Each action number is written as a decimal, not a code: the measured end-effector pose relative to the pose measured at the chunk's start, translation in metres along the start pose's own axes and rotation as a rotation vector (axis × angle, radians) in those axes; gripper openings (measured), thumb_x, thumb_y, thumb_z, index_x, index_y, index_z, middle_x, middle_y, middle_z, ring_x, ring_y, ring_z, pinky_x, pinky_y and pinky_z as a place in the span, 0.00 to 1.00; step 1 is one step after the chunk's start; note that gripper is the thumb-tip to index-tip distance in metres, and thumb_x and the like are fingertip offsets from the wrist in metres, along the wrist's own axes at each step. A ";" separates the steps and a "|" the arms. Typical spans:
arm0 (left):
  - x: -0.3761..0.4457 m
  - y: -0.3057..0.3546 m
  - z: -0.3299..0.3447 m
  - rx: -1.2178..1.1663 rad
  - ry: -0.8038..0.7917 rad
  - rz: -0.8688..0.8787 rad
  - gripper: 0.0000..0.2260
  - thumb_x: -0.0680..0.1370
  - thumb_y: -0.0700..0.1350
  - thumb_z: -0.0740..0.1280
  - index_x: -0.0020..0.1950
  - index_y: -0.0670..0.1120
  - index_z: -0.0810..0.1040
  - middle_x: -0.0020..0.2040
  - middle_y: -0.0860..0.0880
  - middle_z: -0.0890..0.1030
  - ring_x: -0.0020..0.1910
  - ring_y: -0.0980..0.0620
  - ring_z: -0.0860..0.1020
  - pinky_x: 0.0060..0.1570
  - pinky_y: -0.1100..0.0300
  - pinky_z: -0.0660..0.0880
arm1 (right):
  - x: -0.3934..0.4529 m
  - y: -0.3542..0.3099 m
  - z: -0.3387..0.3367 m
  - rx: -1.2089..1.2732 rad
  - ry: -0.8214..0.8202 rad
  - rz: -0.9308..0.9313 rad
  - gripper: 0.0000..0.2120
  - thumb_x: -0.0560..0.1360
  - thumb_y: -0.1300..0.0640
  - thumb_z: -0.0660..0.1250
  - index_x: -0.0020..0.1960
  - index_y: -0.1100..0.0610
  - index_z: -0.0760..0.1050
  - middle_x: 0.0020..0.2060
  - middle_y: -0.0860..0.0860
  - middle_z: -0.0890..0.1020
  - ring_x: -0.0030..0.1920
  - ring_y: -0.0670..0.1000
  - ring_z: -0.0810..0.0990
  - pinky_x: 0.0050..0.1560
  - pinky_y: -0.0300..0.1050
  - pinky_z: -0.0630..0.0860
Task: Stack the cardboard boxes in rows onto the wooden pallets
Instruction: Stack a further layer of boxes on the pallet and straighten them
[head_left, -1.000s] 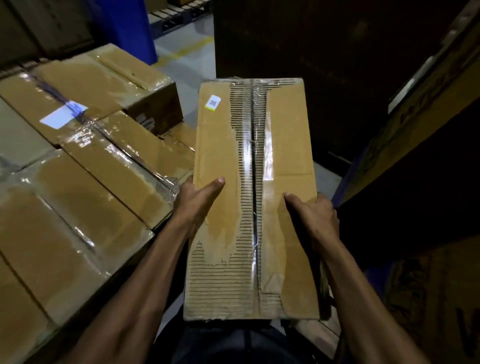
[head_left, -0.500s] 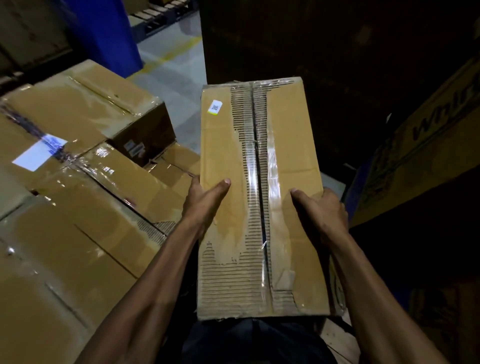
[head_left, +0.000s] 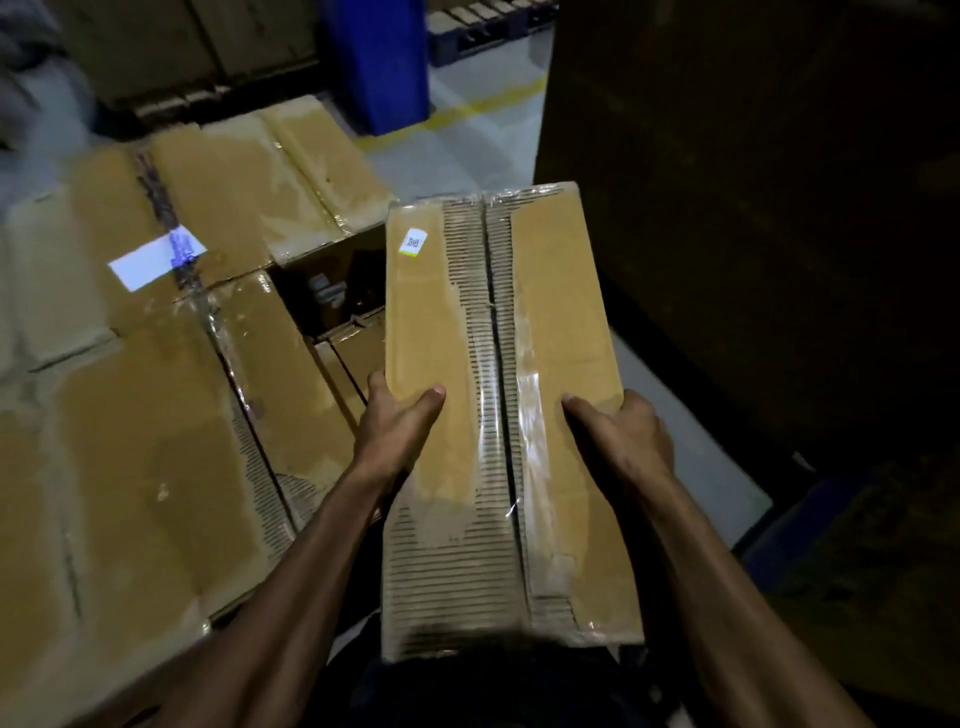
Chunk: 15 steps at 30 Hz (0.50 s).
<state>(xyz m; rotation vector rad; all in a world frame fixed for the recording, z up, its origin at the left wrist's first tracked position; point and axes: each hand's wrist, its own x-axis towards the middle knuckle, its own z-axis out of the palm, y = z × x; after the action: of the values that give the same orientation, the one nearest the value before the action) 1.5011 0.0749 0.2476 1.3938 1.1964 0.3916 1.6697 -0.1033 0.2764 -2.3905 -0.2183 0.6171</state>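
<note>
I carry a long, narrow cardboard box (head_left: 498, 395) with a taped centre seam, torn facing paper and a small yellow-edged label near its far left corner. My left hand (head_left: 397, 434) grips its left edge, thumb lying on top. My right hand (head_left: 621, 439) grips the right edge the same way. The box hangs in front of my body, beside a layer of stacked cardboard boxes (head_left: 171, 415) at left. A gap (head_left: 332, 291) in that layer lies just left of the carried box's far half, showing lower boxes inside.
A blue upright post (head_left: 382, 62) stands at the far centre beyond the stack. Grey floor with a yellow line (head_left: 483, 104) runs behind. A tall dark stack (head_left: 753, 208) fills the right side. More boxes and pallet slats (head_left: 467, 31) sit far back.
The view has swung left and the carried box has shifted toward the stack, so the gap in the layer now shows beside it. Both hands keep the same hold.
</note>
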 end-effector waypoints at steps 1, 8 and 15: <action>0.000 0.003 0.004 -0.010 0.036 0.007 0.30 0.77 0.53 0.72 0.74 0.54 0.63 0.54 0.55 0.78 0.50 0.54 0.79 0.54 0.49 0.78 | 0.011 -0.005 -0.002 -0.015 -0.022 -0.022 0.28 0.66 0.29 0.66 0.54 0.49 0.76 0.50 0.51 0.83 0.50 0.59 0.81 0.54 0.54 0.80; 0.003 0.009 0.009 -0.029 0.174 0.028 0.33 0.74 0.55 0.72 0.76 0.54 0.62 0.58 0.54 0.77 0.57 0.48 0.78 0.58 0.47 0.77 | 0.057 -0.029 0.005 -0.104 -0.138 -0.114 0.29 0.67 0.30 0.67 0.55 0.51 0.76 0.51 0.53 0.83 0.50 0.59 0.81 0.53 0.52 0.79; 0.012 -0.011 -0.003 -0.054 0.268 -0.008 0.31 0.77 0.49 0.71 0.77 0.54 0.61 0.59 0.52 0.79 0.56 0.48 0.79 0.61 0.45 0.78 | 0.063 -0.048 0.029 -0.163 -0.181 -0.157 0.33 0.62 0.27 0.65 0.54 0.51 0.77 0.50 0.53 0.84 0.49 0.60 0.81 0.53 0.54 0.80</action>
<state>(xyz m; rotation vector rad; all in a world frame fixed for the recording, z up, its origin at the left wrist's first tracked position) 1.4990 0.0841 0.2337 1.3177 1.3971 0.6162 1.7110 -0.0308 0.2628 -2.4419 -0.5475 0.7666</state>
